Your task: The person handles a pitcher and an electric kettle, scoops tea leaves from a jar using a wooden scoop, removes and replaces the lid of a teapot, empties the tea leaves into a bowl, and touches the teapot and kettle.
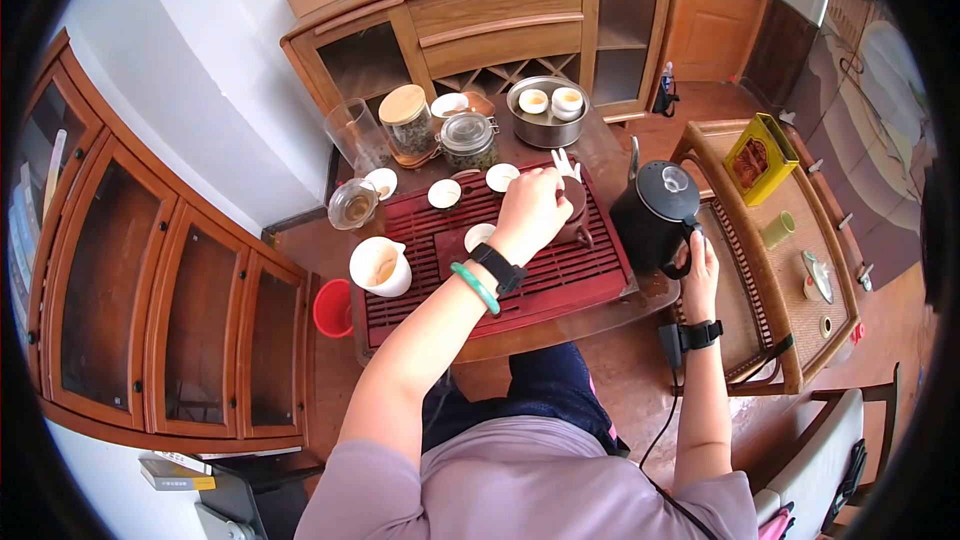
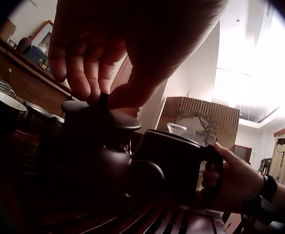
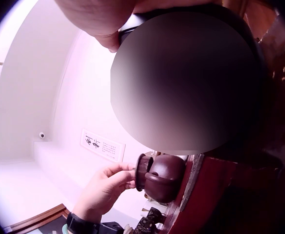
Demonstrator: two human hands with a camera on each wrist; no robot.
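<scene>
My left hand (image 1: pixel 532 208) reaches forward over the red tray (image 1: pixel 560 285), forearm stretched out from my body, wrist bent down, a black band and a green bangle (image 1: pixel 475 287) on it. Its fingertips (image 2: pixel 91 85) pinch the knob of the lid (image 2: pixel 101 114) on the small brown teapot (image 1: pixel 576 212), a narrow grip closed on the knob from above. The teapot sits on the tray, near its right end, and the lid seems to lie on the pot, though the left wrist view is too dark to be sure it is fully seated.

My right hand (image 1: pixel 697 270) is out to the side, elbow bent, wrist turned inward, a black band on it as well. Its fingers (image 2: pixel 211 170) are wrapped round the handle of the black kettle (image 1: pixel 655 215), a full grip. The kettle stands upright just beside the teapot, at the right edge of the tray.

On the tray behind my left hand stand small white cups (image 1: pixel 444 194); a white pitcher (image 1: pixel 380 267) stands at the left edge. Two jars (image 1: pixel 468 140) and a steel bowl (image 1: pixel 545 125) stand farther back on the tabletop (image 1: pixel 600 155).
</scene>
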